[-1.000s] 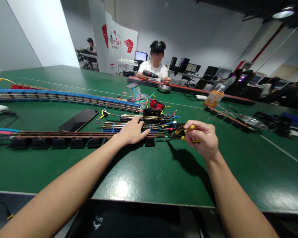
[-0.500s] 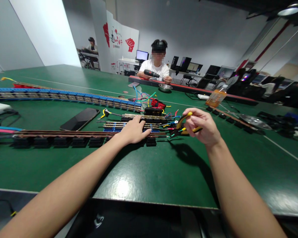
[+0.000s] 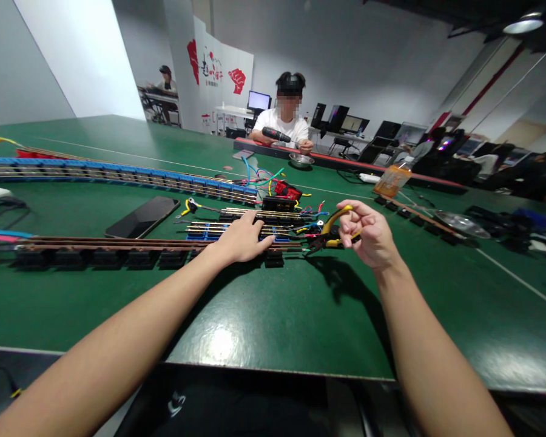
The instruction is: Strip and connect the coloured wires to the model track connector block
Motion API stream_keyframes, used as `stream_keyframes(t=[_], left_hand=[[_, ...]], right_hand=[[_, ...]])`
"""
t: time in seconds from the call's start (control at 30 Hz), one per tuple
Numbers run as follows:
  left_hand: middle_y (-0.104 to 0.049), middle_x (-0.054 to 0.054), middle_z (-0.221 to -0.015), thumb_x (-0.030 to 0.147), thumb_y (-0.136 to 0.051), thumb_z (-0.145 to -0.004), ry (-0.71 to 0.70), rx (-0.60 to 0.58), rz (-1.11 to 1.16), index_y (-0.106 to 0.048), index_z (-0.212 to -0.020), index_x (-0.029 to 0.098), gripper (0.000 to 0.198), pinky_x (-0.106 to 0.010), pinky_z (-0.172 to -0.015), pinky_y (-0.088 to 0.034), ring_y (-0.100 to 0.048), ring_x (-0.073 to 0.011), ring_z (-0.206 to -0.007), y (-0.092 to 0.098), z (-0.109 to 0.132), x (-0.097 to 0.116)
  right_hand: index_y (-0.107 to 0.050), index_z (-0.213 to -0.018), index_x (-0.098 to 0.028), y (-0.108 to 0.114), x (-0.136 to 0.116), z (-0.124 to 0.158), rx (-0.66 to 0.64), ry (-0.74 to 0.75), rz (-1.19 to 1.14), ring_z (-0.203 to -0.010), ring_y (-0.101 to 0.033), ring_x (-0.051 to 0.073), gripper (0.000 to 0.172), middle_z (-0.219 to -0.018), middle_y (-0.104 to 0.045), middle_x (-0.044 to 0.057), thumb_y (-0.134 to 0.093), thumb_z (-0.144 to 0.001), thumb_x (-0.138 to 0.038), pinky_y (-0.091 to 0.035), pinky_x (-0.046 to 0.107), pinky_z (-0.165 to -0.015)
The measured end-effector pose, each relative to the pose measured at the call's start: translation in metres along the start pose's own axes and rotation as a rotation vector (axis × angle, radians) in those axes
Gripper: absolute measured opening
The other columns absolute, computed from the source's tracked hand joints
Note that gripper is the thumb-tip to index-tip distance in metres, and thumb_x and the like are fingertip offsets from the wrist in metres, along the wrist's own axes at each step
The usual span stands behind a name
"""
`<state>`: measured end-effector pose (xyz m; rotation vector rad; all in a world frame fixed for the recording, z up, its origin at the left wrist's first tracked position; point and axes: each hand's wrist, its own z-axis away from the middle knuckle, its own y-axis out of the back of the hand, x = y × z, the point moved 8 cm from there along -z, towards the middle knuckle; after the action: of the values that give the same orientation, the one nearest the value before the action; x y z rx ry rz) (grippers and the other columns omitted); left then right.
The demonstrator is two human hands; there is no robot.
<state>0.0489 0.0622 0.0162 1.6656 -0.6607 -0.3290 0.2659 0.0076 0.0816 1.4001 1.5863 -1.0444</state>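
My left hand (image 3: pixel 243 238) lies flat, fingers stretched out, pressing on the short track pieces (image 3: pixel 236 230) near the end of the long brown rail strip (image 3: pixel 95 246). My right hand (image 3: pixel 368 237) is closed round the yellow handles of a pair of pliers (image 3: pixel 332 230), jaws pointing left at a tangle of coloured wires (image 3: pixel 312 224) beside the tracks.
A dark phone (image 3: pixel 141 218) lies left of the tracks, a blue track strip (image 3: pixel 118 175) runs behind it. Another person (image 3: pixel 284 124) sits across the green table (image 3: pixel 277 315) holding a power screwdriver, with a metal bowl (image 3: pixel 300 160) nearby. More rails and parts lie at the right.
My right hand has lifted slightly and turned the pliers, handles spreading apart. The left hand has stayed on the tracks.
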Motion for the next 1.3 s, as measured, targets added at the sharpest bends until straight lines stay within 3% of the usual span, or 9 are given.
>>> stream_keyframes(t=[0.13,0.23,0.33,0.43,0.5,0.6,1.0,1.17,1.3], left_hand=[[-0.043,-0.025,-0.149,0.058,-0.032,-0.097,0.005,-0.010,-0.010,-0.061,-0.128,0.005,0.068,-0.044,-0.114,-0.037,-0.046,-0.0364,-0.138,-0.001,0.000,0.000],[-0.042,-0.025,-0.149,0.059,-0.032,-0.097,0.003,-0.011,-0.012,-0.061,-0.128,0.005,0.068,-0.045,-0.114,-0.037,-0.045,-0.0366,-0.138,-0.001,0.000,0.000],[-0.044,-0.025,-0.147,0.059,-0.031,-0.097,-0.006,-0.006,-0.014,-0.062,-0.127,0.005,0.068,-0.046,-0.113,-0.038,-0.046,-0.0364,-0.136,0.000,0.000,0.001],[-0.045,-0.025,-0.146,0.059,-0.030,-0.098,-0.006,-0.008,-0.024,-0.062,-0.126,0.005,0.069,-0.046,-0.112,-0.039,-0.046,-0.0368,-0.135,0.000,0.000,0.001],[-0.045,-0.025,-0.146,0.058,-0.030,-0.098,-0.006,-0.011,-0.025,-0.062,-0.127,0.005,0.068,-0.046,-0.111,-0.040,-0.047,-0.0370,-0.135,0.000,0.000,0.001],[-0.045,-0.025,-0.146,0.058,-0.031,-0.098,-0.011,-0.009,-0.025,-0.062,-0.127,0.005,0.068,-0.046,-0.111,-0.040,-0.048,-0.0370,-0.134,0.000,0.000,0.001],[-0.042,-0.026,-0.149,0.057,-0.033,-0.098,0.001,-0.011,-0.014,-0.061,-0.128,0.004,0.067,-0.046,-0.113,-0.038,-0.045,-0.0375,-0.137,0.000,-0.001,0.001],[-0.041,-0.026,-0.150,0.057,-0.033,-0.098,0.008,-0.017,-0.003,-0.061,-0.129,0.004,0.068,-0.046,-0.114,-0.037,-0.043,-0.0378,-0.139,-0.001,0.000,0.001],[-0.043,-0.025,-0.149,0.058,-0.032,-0.098,0.007,-0.016,-0.010,-0.061,-0.128,0.005,0.068,-0.046,-0.112,-0.039,-0.043,-0.0367,-0.139,-0.001,-0.001,0.000]], right_hand=[[-0.067,-0.095,-0.018,-0.001,-0.005,0.002,0.026,0.083,0.107,-0.041,-0.057,0.011,0.066,-0.057,-0.059,-0.006,-0.090,-0.050,-0.061,-0.045,0.021,-0.039],[-0.066,-0.095,-0.018,-0.003,-0.013,0.007,0.078,0.204,0.278,-0.044,-0.058,0.013,0.065,-0.055,-0.058,-0.005,-0.078,-0.062,-0.073,-0.047,0.024,-0.045],[-0.070,-0.091,-0.019,0.000,-0.028,0.017,0.236,0.380,0.568,-0.048,-0.051,0.011,0.052,-0.058,-0.053,-0.003,-0.064,-0.081,-0.069,-0.041,0.023,-0.046],[-0.073,-0.082,-0.020,0.001,-0.040,0.027,0.380,0.531,0.774,-0.066,-0.053,0.013,0.044,-0.077,-0.055,0.003,-0.059,-0.086,-0.062,-0.041,0.024,-0.053],[-0.071,-0.081,-0.021,0.001,-0.038,0.026,0.372,0.520,0.766,-0.071,-0.054,0.014,0.041,-0.088,-0.057,0.004,-0.057,-0.087,-0.059,-0.042,0.025,-0.055],[-0.066,-0.083,-0.020,0.003,-0.027,0.021,0.337,0.412,0.693,-0.062,-0.052,0.013,0.039,-0.080,-0.061,0.002,-0.054,-0.088,-0.058,-0.039,0.025,-0.054],[-0.057,-0.078,-0.021,-0.002,-0.024,0.031,0.559,0.402,0.727,-0.050,-0.045,0.011,0.038,-0.061,-0.050,-0.003,-0.049,-0.090,-0.056,-0.036,0.025,-0.049],[-0.056,-0.090,-0.021,-0.011,-0.019,0.028,0.428,0.379,0.658,-0.051,-0.049,0.009,0.029,-0.073,-0.052,-0.003,-0.056,-0.088,-0.050,-0.038,0.023,-0.049],[-0.053,-0.103,-0.024,-0.022,-0.018,0.032,0.363,0.481,0.589,-0.052,-0.049,0.008,0.026,-0.090,-0.056,0.001,-0.060,-0.087,-0.042,-0.041,0.023,-0.046]])
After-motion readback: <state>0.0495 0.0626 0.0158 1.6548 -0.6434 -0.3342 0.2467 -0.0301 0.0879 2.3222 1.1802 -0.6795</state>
